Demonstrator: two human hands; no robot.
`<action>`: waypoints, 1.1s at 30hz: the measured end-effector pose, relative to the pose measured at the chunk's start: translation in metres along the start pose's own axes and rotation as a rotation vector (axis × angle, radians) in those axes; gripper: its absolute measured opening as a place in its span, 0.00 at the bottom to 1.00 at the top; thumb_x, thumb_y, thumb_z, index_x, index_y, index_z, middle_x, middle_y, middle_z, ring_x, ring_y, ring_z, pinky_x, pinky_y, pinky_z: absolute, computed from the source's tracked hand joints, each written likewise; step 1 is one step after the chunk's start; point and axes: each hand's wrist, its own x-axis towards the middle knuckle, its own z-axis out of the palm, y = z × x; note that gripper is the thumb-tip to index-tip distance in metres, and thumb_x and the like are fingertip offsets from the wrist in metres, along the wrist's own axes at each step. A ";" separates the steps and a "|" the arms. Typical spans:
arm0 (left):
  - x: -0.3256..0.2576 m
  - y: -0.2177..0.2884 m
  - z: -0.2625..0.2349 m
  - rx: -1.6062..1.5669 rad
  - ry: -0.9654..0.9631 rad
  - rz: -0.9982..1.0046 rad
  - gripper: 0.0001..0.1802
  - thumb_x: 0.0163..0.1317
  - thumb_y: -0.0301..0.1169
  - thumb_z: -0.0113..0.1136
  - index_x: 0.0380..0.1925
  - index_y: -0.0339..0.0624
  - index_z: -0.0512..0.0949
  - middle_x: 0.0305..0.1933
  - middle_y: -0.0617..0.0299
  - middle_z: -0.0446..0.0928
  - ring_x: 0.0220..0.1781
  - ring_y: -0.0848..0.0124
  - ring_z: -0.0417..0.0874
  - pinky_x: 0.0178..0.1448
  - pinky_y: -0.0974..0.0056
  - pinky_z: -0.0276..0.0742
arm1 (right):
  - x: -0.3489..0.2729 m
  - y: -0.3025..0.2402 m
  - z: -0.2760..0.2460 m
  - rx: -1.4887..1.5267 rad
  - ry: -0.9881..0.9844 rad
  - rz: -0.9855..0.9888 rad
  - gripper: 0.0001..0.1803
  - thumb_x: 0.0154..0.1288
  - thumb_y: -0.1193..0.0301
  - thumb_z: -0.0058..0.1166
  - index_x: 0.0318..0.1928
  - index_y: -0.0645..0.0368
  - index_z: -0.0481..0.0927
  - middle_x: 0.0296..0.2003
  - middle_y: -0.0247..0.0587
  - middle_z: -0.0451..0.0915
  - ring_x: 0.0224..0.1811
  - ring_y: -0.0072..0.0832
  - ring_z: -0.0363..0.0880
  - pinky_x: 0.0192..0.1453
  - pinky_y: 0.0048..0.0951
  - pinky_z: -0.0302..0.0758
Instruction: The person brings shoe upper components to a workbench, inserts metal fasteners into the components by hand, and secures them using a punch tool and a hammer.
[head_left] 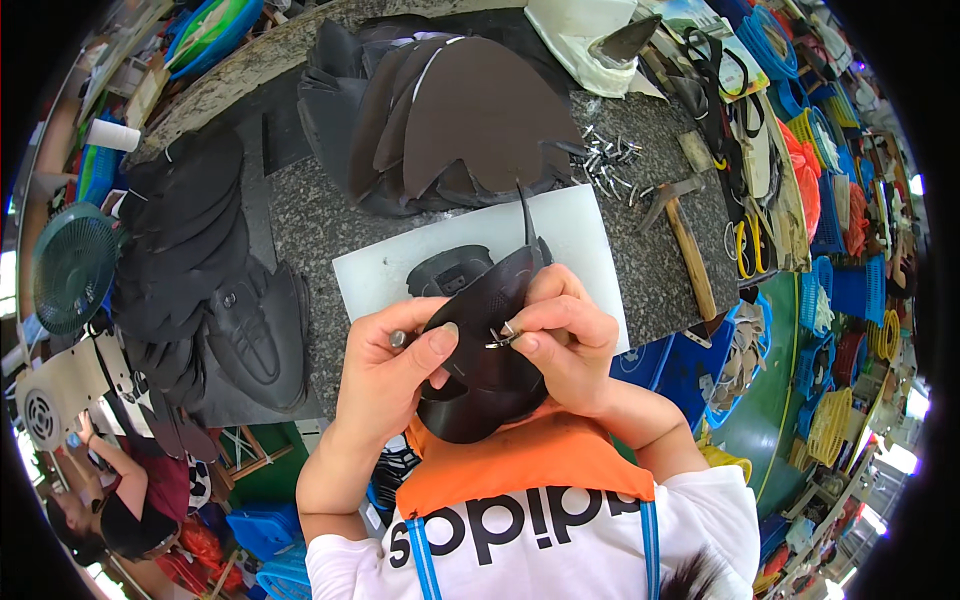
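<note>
Over white board [400, 265]: dark leather shoe piece [480, 340]
Left hand [385, 375]: clamped on piece's edge
Right hand [565, 335]: pinching small metal clip [500, 338]

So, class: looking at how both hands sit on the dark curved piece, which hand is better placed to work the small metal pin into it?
Probably the right hand: its fingertips already pinch the small metal pin against the dark curved piece. The left hand grips the piece from the side, thumb on top, steadying it.
</note>
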 end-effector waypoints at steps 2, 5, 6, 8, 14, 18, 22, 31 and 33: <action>0.001 0.003 0.003 -0.020 -0.037 0.037 0.10 0.61 0.25 0.59 0.42 0.33 0.81 0.42 0.59 0.79 0.27 0.82 0.72 0.28 0.77 0.68 | 0.001 -0.003 0.000 -0.023 0.003 0.019 0.06 0.52 0.81 0.63 0.31 0.61 0.79 0.28 0.35 0.72 0.30 0.23 0.70 0.32 0.22 0.67; 0.002 -0.002 0.002 0.028 -0.067 0.106 0.10 0.61 0.25 0.59 0.41 0.32 0.81 0.43 0.57 0.79 0.27 0.81 0.71 0.28 0.77 0.68 | 0.001 -0.008 0.000 -0.058 0.004 0.082 0.06 0.52 0.81 0.62 0.29 0.61 0.78 0.28 0.35 0.72 0.30 0.22 0.70 0.32 0.22 0.67; 0.003 -0.002 0.002 0.029 -0.069 0.103 0.10 0.61 0.25 0.59 0.41 0.32 0.81 0.43 0.57 0.79 0.27 0.81 0.71 0.28 0.77 0.68 | 0.000 -0.010 0.001 -0.069 0.004 0.127 0.06 0.53 0.81 0.62 0.29 0.61 0.77 0.27 0.34 0.71 0.30 0.22 0.70 0.32 0.21 0.67; 0.004 -0.004 0.003 0.015 -0.079 0.111 0.10 0.61 0.26 0.60 0.40 0.32 0.82 0.44 0.57 0.78 0.27 0.80 0.71 0.29 0.76 0.67 | 0.001 -0.012 0.002 -0.103 0.014 0.135 0.07 0.52 0.81 0.63 0.28 0.60 0.76 0.26 0.34 0.71 0.29 0.23 0.70 0.32 0.23 0.67; 0.021 -0.006 -0.007 -0.051 -0.123 -0.095 0.10 0.60 0.29 0.62 0.37 0.31 0.82 0.42 0.59 0.78 0.28 0.81 0.70 0.28 0.77 0.64 | 0.011 -0.009 -0.014 -0.462 -0.100 0.018 0.13 0.46 0.72 0.68 0.24 0.54 0.73 0.22 0.31 0.69 0.23 0.29 0.67 0.32 0.28 0.63; 0.029 -0.002 -0.004 -0.087 -0.197 -0.130 0.09 0.59 0.28 0.62 0.35 0.32 0.82 0.37 0.62 0.78 0.27 0.82 0.69 0.27 0.77 0.63 | 0.022 -0.013 -0.029 -0.573 -0.115 0.111 0.21 0.40 0.63 0.73 0.22 0.53 0.68 0.20 0.30 0.67 0.21 0.29 0.66 0.33 0.29 0.62; 0.037 0.005 0.007 0.151 -0.164 -0.112 0.05 0.56 0.23 0.63 0.33 0.35 0.81 0.28 0.68 0.77 0.26 0.84 0.71 0.28 0.78 0.64 | 0.022 -0.002 -0.037 -0.605 -0.224 0.154 0.23 0.38 0.58 0.73 0.24 0.54 0.70 0.17 0.30 0.66 0.21 0.31 0.67 0.36 0.29 0.65; 0.049 0.098 0.010 0.598 0.126 0.535 0.10 0.56 0.21 0.61 0.39 0.36 0.78 0.32 0.71 0.77 0.28 0.87 0.72 0.28 0.81 0.63 | 0.071 0.063 -0.151 -1.302 -0.008 -0.079 0.08 0.55 0.70 0.59 0.37 0.54 0.79 0.33 0.36 0.75 0.40 0.36 0.75 0.44 0.36 0.71; 0.062 0.111 0.011 0.491 0.093 0.467 0.09 0.60 0.27 0.59 0.40 0.39 0.78 0.31 0.73 0.77 0.26 0.90 0.70 0.24 0.82 0.59 | 0.080 0.074 -0.146 -1.243 -0.066 -0.142 0.08 0.55 0.70 0.58 0.38 0.54 0.79 0.36 0.36 0.75 0.42 0.37 0.74 0.44 0.36 0.71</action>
